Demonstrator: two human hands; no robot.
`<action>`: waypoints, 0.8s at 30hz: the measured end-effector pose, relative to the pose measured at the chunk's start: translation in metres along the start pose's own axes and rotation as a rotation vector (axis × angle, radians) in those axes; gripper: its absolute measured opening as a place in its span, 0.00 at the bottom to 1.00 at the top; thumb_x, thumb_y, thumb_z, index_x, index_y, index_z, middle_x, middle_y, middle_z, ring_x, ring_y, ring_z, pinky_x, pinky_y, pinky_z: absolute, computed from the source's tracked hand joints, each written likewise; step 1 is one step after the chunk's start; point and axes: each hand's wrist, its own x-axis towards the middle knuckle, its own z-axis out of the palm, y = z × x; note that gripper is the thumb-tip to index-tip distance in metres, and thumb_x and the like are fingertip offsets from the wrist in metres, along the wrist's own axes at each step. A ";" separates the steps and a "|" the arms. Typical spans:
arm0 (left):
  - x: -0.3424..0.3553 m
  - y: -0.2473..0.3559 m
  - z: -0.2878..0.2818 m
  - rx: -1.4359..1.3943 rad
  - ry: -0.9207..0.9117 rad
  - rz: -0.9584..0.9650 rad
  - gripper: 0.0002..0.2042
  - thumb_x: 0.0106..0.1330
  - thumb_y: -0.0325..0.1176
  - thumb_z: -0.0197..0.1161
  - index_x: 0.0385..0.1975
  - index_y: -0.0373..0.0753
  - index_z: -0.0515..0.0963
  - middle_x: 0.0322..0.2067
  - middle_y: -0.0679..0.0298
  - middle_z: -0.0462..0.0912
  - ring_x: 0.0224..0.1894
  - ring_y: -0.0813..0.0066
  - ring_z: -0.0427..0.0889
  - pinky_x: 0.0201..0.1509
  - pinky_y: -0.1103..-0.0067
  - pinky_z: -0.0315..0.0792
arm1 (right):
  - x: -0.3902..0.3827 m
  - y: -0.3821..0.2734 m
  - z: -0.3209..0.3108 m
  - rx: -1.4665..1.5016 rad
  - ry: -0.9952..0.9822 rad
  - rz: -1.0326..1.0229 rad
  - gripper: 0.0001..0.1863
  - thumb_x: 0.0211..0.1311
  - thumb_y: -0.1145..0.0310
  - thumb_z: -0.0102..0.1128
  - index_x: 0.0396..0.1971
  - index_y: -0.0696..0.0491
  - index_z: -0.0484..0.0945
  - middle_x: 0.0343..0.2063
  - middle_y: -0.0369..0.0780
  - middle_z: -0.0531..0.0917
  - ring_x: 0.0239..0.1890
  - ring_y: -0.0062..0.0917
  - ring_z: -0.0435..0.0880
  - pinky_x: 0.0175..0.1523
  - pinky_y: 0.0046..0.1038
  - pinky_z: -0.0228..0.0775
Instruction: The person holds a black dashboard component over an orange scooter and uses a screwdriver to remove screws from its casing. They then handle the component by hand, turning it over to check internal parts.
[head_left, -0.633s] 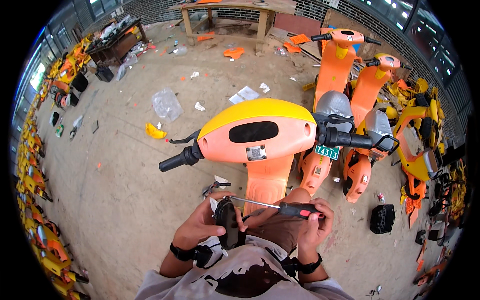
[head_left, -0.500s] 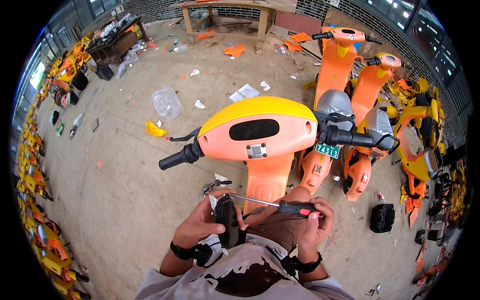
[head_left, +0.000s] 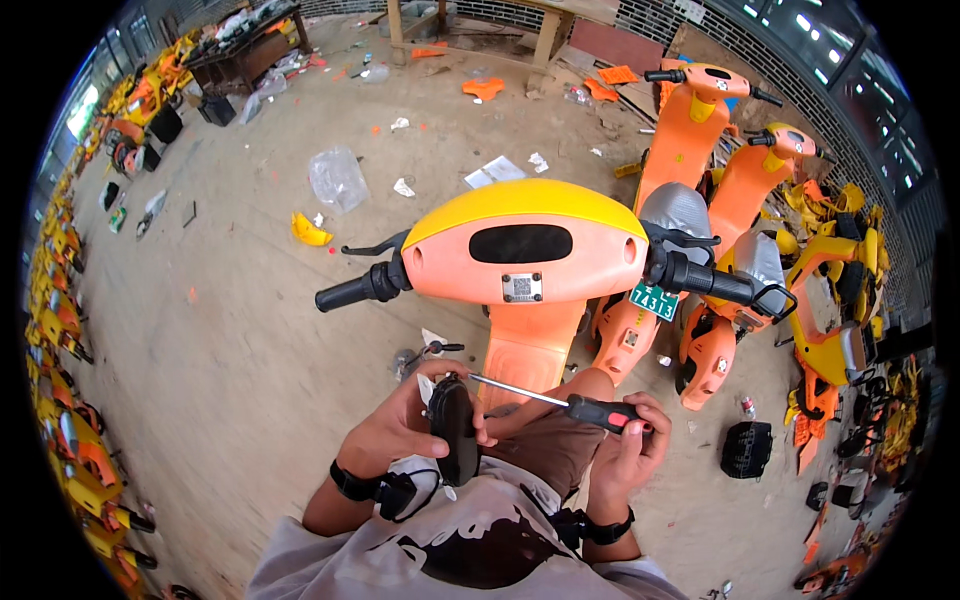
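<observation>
My left hand (head_left: 395,430) grips a dark oval plastic part (head_left: 455,435), held upright with a small white piece at its upper left. A screwdriver (head_left: 595,410) with a black and red handle is in my right hand (head_left: 635,455), its metal shaft pointing left so the tip is at the part's top edge; whether it touches cannot be made out. Just beyond both hands stands an orange scooter with a yellow-topped handlebar cover (head_left: 520,250), a dark display window and black grips. My legs are partly visible beneath the hands.
Two orange scooters (head_left: 670,150) with silver seats stand at the right. Piles of yellow parts (head_left: 840,210) and a black basket (head_left: 745,450) lie there too. Rows of scooters (head_left: 70,400) line the left. A wooden table (head_left: 550,40) is at the back, with plastic sheeting (head_left: 338,180) and scraps on the floor.
The whole view has shifted, with the handlebar and background higher in the picture. My hands still hold the part and screwdriver, slightly higher in view, in much the same arrangement.
</observation>
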 end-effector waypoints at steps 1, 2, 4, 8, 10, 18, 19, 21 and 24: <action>0.000 -0.003 -0.002 -0.016 0.008 -0.010 0.38 0.49 0.23 0.74 0.60 0.44 0.59 0.43 0.50 0.75 0.50 0.53 0.77 0.58 0.50 0.71 | 0.001 -0.001 0.000 0.016 0.025 0.018 0.09 0.63 0.71 0.54 0.40 0.58 0.70 0.42 0.49 0.76 0.44 0.31 0.75 0.53 0.30 0.67; -0.001 -0.002 -0.001 -0.010 0.012 -0.011 0.38 0.49 0.23 0.74 0.60 0.44 0.59 0.43 0.50 0.75 0.50 0.53 0.77 0.58 0.50 0.71 | 0.000 0.000 0.000 0.020 0.019 0.023 0.09 0.63 0.71 0.55 0.40 0.58 0.70 0.42 0.49 0.76 0.44 0.31 0.75 0.52 0.30 0.67; -0.001 -0.001 0.002 0.001 0.021 -0.013 0.38 0.48 0.24 0.75 0.59 0.44 0.59 0.43 0.51 0.75 0.50 0.53 0.78 0.58 0.51 0.71 | 0.000 0.001 -0.001 0.028 0.007 0.034 0.09 0.63 0.71 0.55 0.41 0.58 0.70 0.42 0.49 0.76 0.45 0.31 0.75 0.52 0.30 0.67; 0.000 -0.002 0.002 0.005 0.027 -0.012 0.39 0.48 0.26 0.77 0.58 0.45 0.58 0.42 0.52 0.76 0.48 0.52 0.80 0.56 0.54 0.72 | -0.002 0.001 -0.005 0.039 -0.046 0.051 0.10 0.65 0.71 0.53 0.43 0.57 0.69 0.43 0.48 0.75 0.45 0.30 0.74 0.53 0.30 0.67; -0.001 -0.001 0.004 0.027 0.039 -0.002 0.40 0.48 0.27 0.78 0.58 0.45 0.58 0.42 0.52 0.77 0.47 0.51 0.81 0.55 0.55 0.73 | -0.003 0.002 -0.010 0.060 -0.108 0.058 0.10 0.67 0.71 0.51 0.46 0.57 0.69 0.46 0.48 0.73 0.46 0.29 0.73 0.54 0.31 0.68; -0.001 -0.001 0.000 0.087 0.010 0.021 0.38 0.52 0.25 0.75 0.59 0.44 0.56 0.43 0.55 0.76 0.46 0.57 0.83 0.54 0.61 0.76 | -0.002 -0.007 -0.004 0.142 -0.080 0.110 0.13 0.63 0.69 0.56 0.43 0.58 0.69 0.42 0.50 0.74 0.44 0.30 0.75 0.51 0.30 0.70; -0.002 -0.003 -0.001 0.104 0.005 0.013 0.38 0.52 0.27 0.76 0.60 0.44 0.56 0.44 0.55 0.76 0.45 0.57 0.83 0.52 0.63 0.77 | -0.003 -0.008 -0.005 0.140 -0.086 0.114 0.12 0.63 0.69 0.56 0.43 0.58 0.69 0.42 0.50 0.74 0.44 0.30 0.75 0.50 0.29 0.70; -0.003 -0.003 -0.001 0.099 0.020 0.010 0.39 0.52 0.28 0.76 0.60 0.44 0.56 0.44 0.55 0.75 0.45 0.57 0.83 0.51 0.64 0.77 | -0.002 -0.008 -0.006 0.135 -0.097 0.109 0.12 0.63 0.70 0.56 0.43 0.58 0.69 0.42 0.51 0.74 0.44 0.29 0.75 0.50 0.29 0.71; -0.003 -0.004 -0.003 0.115 0.022 0.008 0.40 0.51 0.30 0.77 0.60 0.43 0.56 0.44 0.56 0.75 0.44 0.58 0.84 0.48 0.66 0.78 | -0.002 -0.006 -0.007 0.127 -0.106 0.098 0.12 0.63 0.70 0.56 0.43 0.58 0.69 0.42 0.51 0.74 0.43 0.29 0.75 0.50 0.29 0.71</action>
